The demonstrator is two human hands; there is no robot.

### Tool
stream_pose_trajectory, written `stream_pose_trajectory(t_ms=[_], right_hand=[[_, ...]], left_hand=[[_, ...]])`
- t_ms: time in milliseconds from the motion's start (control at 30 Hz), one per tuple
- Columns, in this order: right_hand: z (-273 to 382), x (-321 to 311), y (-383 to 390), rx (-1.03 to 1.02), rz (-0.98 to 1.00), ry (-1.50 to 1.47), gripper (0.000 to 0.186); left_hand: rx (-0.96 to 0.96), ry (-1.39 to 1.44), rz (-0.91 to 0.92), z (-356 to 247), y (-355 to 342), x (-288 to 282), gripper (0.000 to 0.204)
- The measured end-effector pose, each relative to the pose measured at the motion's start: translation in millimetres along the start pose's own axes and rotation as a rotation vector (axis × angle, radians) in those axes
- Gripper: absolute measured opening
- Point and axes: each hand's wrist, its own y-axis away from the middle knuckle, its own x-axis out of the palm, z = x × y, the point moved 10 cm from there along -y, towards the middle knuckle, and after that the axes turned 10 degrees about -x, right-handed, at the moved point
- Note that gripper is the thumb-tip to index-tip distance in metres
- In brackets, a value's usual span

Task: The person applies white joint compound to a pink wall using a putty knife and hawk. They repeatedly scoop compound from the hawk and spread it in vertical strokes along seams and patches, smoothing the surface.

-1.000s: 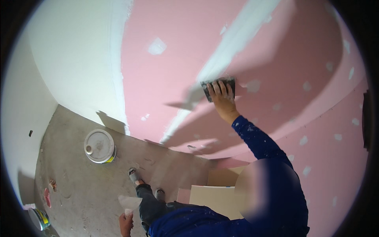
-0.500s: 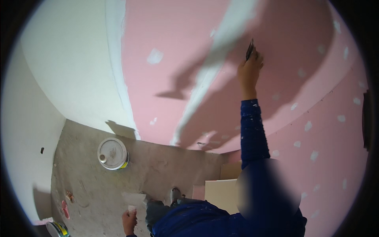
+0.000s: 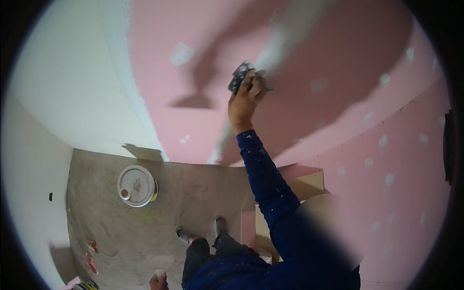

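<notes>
- The pink drywall [image 3: 203,106] filled most of the view, dotted with small white patches of filler and crossed by a white compound-covered seam [image 3: 280,43] running up and to the right.
- A white wall [image 3: 63,96] met the pink board at a corner on the left.
- The bare grey concrete floor [image 3: 193,193] lay below, with the person's two shoes [image 3: 203,231] planted on it.
- A white lidded bucket [image 3: 137,185] stood on the floor, well apart from the shoes and near the corner.
- The right arm, in a paint-flecked dark blue sleeve [image 3: 266,179], reached up to the board.
- The right hand [image 3: 244,99] was clenched around a compound-smeared taping knife [image 3: 241,76], its blade pressed against the drywall right at the seam.
- The left hand [image 3: 157,280] showed only at the bottom edge, closed around a small white object [image 3: 160,274] too cropped to identify.
</notes>
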Motion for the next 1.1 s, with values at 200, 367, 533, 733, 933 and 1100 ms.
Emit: stream_pose_trajectory(t_ms=[200,367,533,733,933,1100], right_hand=[[-21,-37,14,0.074,0.159,-0.125,0.074],[-63,-114,-101,-0.012,-0.101,0.004,0.079],[-49,-85,-103,-0.167,0.083,0.210,0.084],[-49,-10,14,-0.337,0.236,0.209,0.077],[-65,42,97,-0.516,0.273,0.185,0.078],[-45,19,131,-0.304,0.427,0.138,0.074]], left_hand=[[-0.107,-0.032,0.081,-50,-24,-36,0.040],[-0.209,0.609,0.179,-67,-28,-67,0.032],[-0.051,0.088,0.120,-22,-42,-53,0.040],[-0.091,-0.401,0.070,109,-18,15,0.043],[0.193,-0.413,0.038,158,36,29,0.038],[-0.427,0.157,0.198,142,40,6,0.041]])
